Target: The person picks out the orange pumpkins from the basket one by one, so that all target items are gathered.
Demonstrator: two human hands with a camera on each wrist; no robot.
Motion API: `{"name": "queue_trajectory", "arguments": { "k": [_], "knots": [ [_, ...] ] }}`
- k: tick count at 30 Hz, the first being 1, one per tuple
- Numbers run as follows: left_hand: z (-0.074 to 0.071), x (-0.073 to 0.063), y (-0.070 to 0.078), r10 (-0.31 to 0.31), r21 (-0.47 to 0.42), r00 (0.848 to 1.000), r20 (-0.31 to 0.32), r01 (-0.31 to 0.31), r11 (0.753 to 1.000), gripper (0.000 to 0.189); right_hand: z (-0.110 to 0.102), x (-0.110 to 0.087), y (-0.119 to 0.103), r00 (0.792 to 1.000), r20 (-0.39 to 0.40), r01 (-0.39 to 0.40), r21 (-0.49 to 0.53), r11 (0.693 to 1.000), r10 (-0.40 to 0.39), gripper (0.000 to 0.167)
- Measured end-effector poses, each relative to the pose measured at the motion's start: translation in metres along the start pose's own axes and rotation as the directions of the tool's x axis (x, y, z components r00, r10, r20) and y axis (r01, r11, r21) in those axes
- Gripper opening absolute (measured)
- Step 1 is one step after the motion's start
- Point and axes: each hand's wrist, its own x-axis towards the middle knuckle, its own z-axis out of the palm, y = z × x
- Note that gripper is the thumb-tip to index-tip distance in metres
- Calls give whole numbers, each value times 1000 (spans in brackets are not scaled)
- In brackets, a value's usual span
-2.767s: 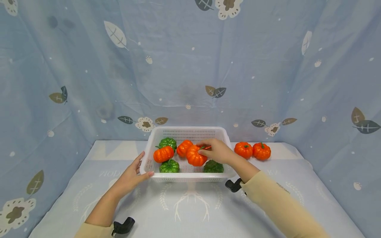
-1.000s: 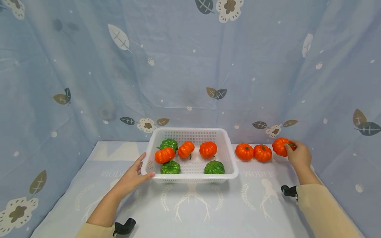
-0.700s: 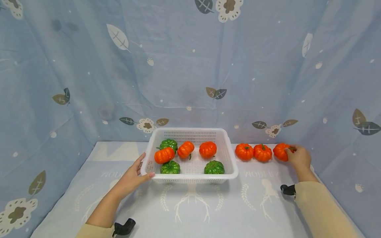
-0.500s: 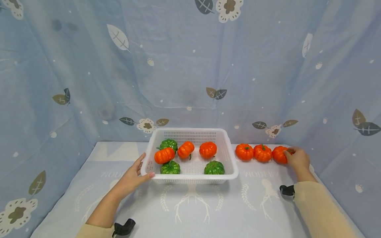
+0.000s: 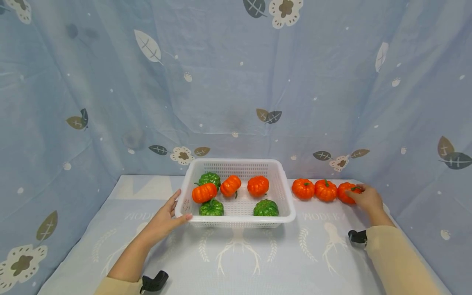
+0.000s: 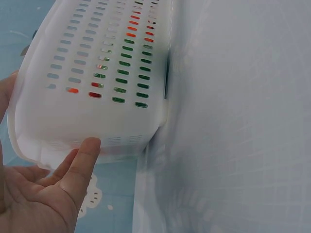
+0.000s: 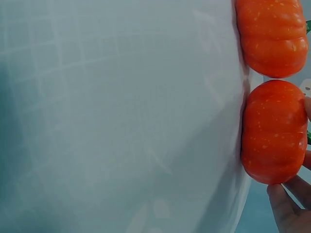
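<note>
A white perforated plastic basket (image 5: 236,219) holds three small orange pumpkins (image 5: 257,186) and three green ones (image 5: 266,208). My left hand (image 5: 162,223) grips the basket's left end, thumb on the rim; in the left wrist view its fingers (image 6: 83,165) press against the outside of the end wall. Right of the basket, three orange pumpkins stand in a row on the table. My right hand (image 5: 368,200) holds the rightmost pumpkin (image 5: 346,193), thumb in front and fingers over its right side. The right wrist view shows this pumpkin (image 7: 274,131) with fingertips (image 7: 277,191) touching it.
The other two pumpkins of the row (image 5: 302,189) stand close together between the basket and the held one. A pale patterned cloth covers the table (image 5: 236,258). A blue patterned curtain (image 5: 228,82) rises right behind the basket and along both sides.
My right hand has carried an orange pumpkin from the basket to the row's right end, lowered it to the table and slid it slightly left. My left hand has stayed on the basket.
</note>
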Motion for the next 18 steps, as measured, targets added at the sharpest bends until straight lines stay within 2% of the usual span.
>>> {"name": "queue_trajectory", "arguments": {
  "k": [9,18],
  "knots": [
    [0,-1,0,4,6,1000,-3,-4,1000,109,1,1,-1,999,12,44,-2,999,-44,75],
    [0,-1,0,3,-7,1000,-3,-3,1000,107,6,7,-2,1000,2,18,-8,1000,-18,77]
  ]
}}
